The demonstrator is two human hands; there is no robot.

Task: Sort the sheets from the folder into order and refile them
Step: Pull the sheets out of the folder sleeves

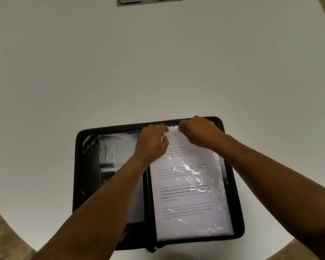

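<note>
You are working at the far edge of the right side of the open black folder (83,166), which is lying on the white table (158,62) near you. Your left hand (152,141) is pinching the top of the printed sheet (186,184) inside its clear plastic sleeve (217,192), and your right hand (197,131) is curling its fingers at the sleeve's opening. By the look of it you are only starting: no sheets are lying out on the table yet, so pulling them out, sorting and refiling are all waiting.
</note>
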